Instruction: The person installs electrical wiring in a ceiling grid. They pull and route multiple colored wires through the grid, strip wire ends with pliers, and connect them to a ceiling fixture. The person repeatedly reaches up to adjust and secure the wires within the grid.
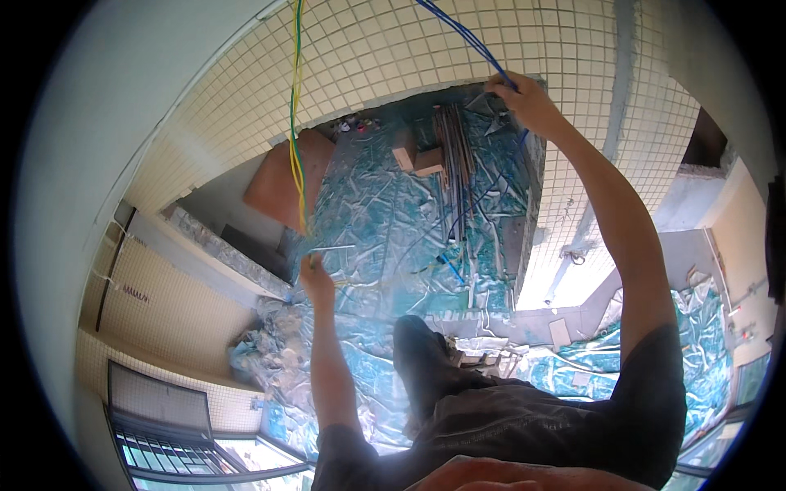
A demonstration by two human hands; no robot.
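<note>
Wires [473, 39], blue, cropped above, sit in right fingers [499, 85]; whether left fingers [311, 265] hold anything, I cannot tell.

Lettering [524, 422] on the dark shirt [589, 416] seems unreadable.

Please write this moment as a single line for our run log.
right hand: holding blue wires | left hand: near yellow and green wires, grip unclear | below: poles on teal sheeting
</note>
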